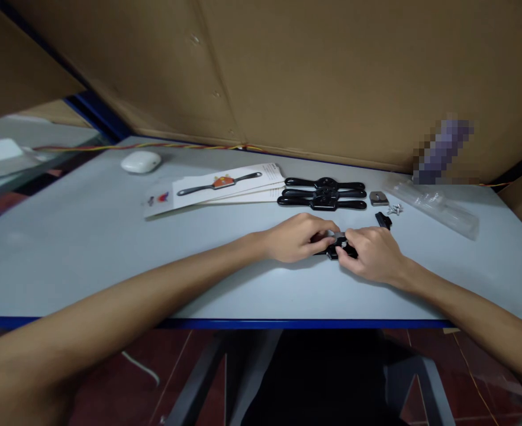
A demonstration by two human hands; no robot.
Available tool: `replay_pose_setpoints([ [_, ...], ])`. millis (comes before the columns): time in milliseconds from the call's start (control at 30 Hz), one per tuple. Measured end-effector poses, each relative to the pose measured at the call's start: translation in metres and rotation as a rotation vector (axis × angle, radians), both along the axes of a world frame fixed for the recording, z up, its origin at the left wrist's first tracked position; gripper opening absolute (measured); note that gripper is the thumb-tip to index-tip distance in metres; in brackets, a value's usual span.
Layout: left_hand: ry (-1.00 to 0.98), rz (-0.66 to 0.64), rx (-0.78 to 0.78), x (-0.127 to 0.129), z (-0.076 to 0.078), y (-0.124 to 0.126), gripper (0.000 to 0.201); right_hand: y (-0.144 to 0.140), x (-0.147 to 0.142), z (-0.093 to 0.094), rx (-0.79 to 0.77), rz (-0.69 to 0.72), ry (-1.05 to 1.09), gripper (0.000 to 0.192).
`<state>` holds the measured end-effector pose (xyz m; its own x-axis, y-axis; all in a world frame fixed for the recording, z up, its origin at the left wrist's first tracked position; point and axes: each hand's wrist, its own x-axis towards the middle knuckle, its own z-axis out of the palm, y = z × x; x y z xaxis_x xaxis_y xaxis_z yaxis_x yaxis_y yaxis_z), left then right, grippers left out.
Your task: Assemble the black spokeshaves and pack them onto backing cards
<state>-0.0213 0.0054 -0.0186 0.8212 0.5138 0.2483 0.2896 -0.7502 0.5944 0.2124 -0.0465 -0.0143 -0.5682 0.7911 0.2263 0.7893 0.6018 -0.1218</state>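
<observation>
A black spokeshave (333, 252) lies on the table near its front middle, partly covered by both hands. My left hand (294, 238) has thumb and fingers closed at its left part, beside a small silver metal plate that looks like a blade (338, 235). My right hand (373, 253) pinches the right side of the body, near a shiny screw (344, 244). Just behind lie several more black spokeshave bodies (325, 204), side by side. To the right are loose metal blades (379, 198), a small pile of screws (395, 209) and black cap pieces (383, 220).
Printed cards (243, 188) showing a spokeshave lie at back left. A white rounded case (141, 161) sits farther left. Clear plastic packaging (438, 207) and a blurred purple object (441, 152) stand at right. Cardboard panels (309, 77) rise behind the table (110, 236).
</observation>
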Motion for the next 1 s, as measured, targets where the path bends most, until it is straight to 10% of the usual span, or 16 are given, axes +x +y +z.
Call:
replay_pose_setpoints([
  [1000,0.039,0.026,0.057,0.0019,-0.0027,0.0024,0.035,0.0006,-0.0006,0.0044,-0.002,0.019,-0.087,0.040],
])
